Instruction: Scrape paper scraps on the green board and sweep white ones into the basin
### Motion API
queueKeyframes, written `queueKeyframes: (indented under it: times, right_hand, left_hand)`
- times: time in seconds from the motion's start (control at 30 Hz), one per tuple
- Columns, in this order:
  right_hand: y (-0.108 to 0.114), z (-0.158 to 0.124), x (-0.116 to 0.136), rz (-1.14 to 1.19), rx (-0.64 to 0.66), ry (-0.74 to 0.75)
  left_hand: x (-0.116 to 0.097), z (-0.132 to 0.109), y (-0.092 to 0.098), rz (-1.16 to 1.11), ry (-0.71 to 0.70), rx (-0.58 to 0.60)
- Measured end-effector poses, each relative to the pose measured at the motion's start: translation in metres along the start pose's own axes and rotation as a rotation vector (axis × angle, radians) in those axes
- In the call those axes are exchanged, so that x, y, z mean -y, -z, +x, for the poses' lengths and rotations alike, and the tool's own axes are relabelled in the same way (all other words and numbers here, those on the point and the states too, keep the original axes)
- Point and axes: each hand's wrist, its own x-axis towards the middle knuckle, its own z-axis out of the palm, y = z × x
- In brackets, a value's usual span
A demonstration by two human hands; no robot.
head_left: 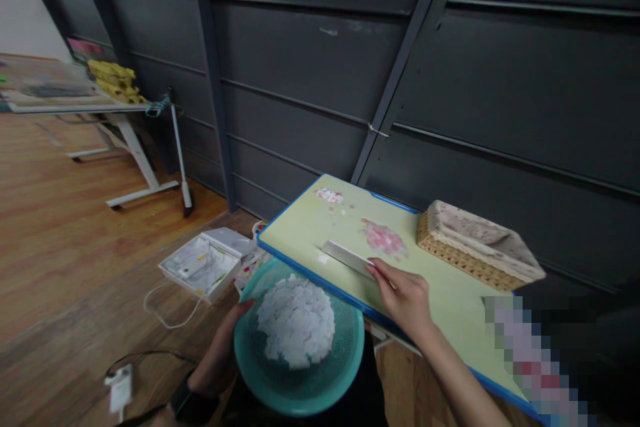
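A teal plastic colander (pixel 345 373) sits at my lap, against the table's near edge. My left hand (pixel 227 333) is closed on its left rim, the thumb over the edge. Inside lies a heap of small white flakes (pixel 297 323). My right hand (pixel 407 293) pinches one end of a flat, straight silver strip (pixel 345 255), held low over the pale yellow tabletop (pixel 295 233). A small white flake (pixel 323 259) lies by the strip's far end. Beyond it are a patch of pink pieces (pixel 384 239) and a small cluster of whitish pieces (pixel 330 195).
A wicker basket (pixel 465 260) with a cloth lining stands at the table's back right. On the floor at left are an open white box (pixel 200 267) and a power strip (pixel 120 387) with cords. A dark panelled wall (pixel 300 67) rises behind; another table (pixel 75 107) stands far left.
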Motion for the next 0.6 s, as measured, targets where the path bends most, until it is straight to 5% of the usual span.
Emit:
queueKeyframes:
  times: [0.6]
  right_hand:
    - [0.003,0.002,-0.016,-0.098,0.049,0.038]
  left_hand:
    - [-0.003,-0.006,-0.007,-0.013,-0.014,-0.012]
